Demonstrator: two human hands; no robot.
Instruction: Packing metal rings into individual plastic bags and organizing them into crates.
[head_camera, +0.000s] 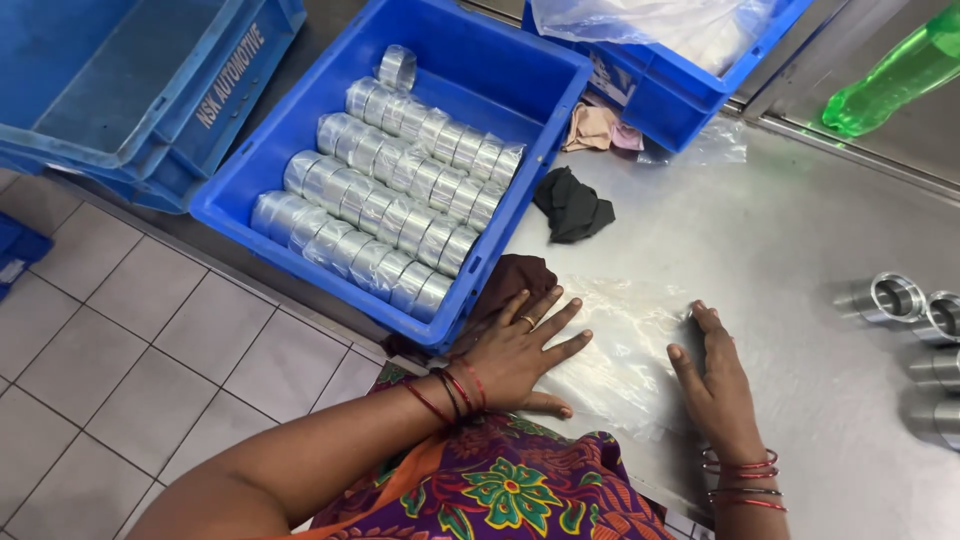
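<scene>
Below, both bare hands lie flat with fingers spread, gripping nothing, on a clear thin plastic sheet (625, 345) spread over a steel table (760, 250). The left hand (520, 355) presses the sheet's near-left part, beside a brown cloth (515, 275); the right hand (712, 385) rests on its right edge. A blue plastic crate (480, 75) of plastic-wrapped metal rings (385, 195) stands just left. Bare metal fittings (905, 300) lie well apart, right. The slippery sheet could probably crease or slide if either palm lifts.
</scene>
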